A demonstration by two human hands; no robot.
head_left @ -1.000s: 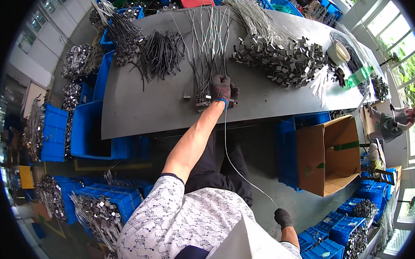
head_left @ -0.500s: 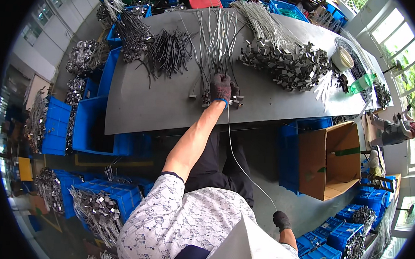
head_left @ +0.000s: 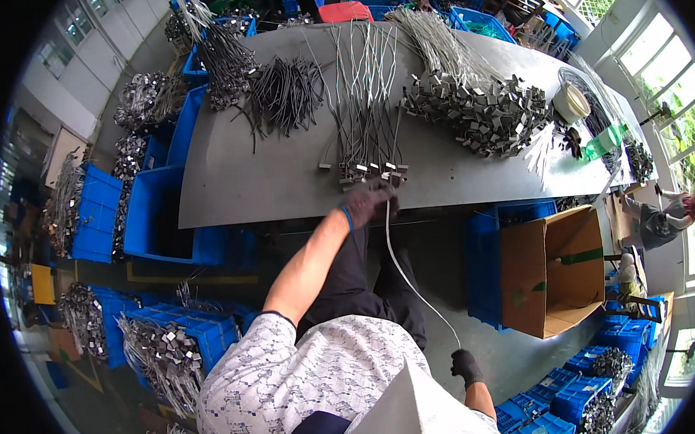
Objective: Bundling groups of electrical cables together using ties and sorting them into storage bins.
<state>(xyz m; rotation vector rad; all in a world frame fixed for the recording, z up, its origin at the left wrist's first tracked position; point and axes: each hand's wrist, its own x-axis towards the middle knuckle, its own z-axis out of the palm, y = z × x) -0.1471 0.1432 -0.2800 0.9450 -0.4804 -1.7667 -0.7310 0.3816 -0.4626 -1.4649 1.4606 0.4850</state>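
My left hand [head_left: 370, 204], in a dark knitted glove, is at the table's front edge and is closed round a thin white cable [head_left: 399, 261], its fingers partly blurred. Just beyond it lie several wires with small grey metal connector blocks [head_left: 374, 170] at their near ends. Their pale and dark strands [head_left: 366, 82] stretch back across the table. From my left hand the cable sags down past my legs to my right hand [head_left: 467, 366]. That hand, also gloved, is closed on the cable's other part, low at my right side.
A grey metal table [head_left: 256, 174] carries a pile of black wires [head_left: 287, 94] at left and a heap of metal-ended cables [head_left: 484, 114] at right. Blue crates [head_left: 95, 214] stand leftward; an open cardboard box [head_left: 523, 279] stands right. Another person [head_left: 665, 219] is at far right.
My left hand has drawn back toward me from over the connector blocks to the table's front edge, uncovering them. My right hand has barely moved.
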